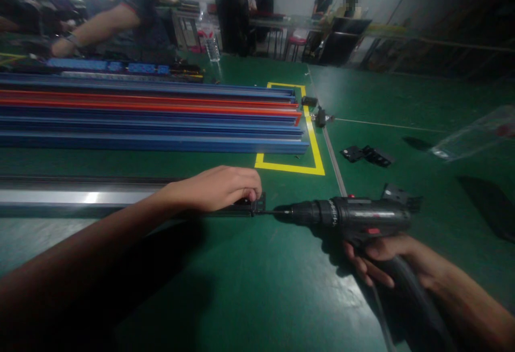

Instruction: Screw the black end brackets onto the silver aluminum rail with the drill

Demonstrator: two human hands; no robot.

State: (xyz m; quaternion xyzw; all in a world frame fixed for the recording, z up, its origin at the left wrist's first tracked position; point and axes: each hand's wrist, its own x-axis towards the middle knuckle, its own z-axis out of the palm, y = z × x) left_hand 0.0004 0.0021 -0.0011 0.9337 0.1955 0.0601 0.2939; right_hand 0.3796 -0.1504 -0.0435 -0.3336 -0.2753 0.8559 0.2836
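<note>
A long silver-and-black metal profile (92, 197) lies across the green table from the left. My left hand (221, 188) is at its right end, its fingers closed on a small black end piece (261, 202). My right hand (382, 258) is wrapped round the handle of a black power drill (370, 217), which lies level and points left. The tip of its long thin bit (271, 212) meets the end piece, at what looks like a screw too small to make out. My left fingers partly hide the end piece.
Blue and red profiles (161, 106) lie behind, ending inside a yellow tape outline (317, 153). Small black parts (368, 155) and a clear plastic bottle (475, 134) are at the right. A co-worker's arm (100, 27) reaches in at the far left; other people sit farther back.
</note>
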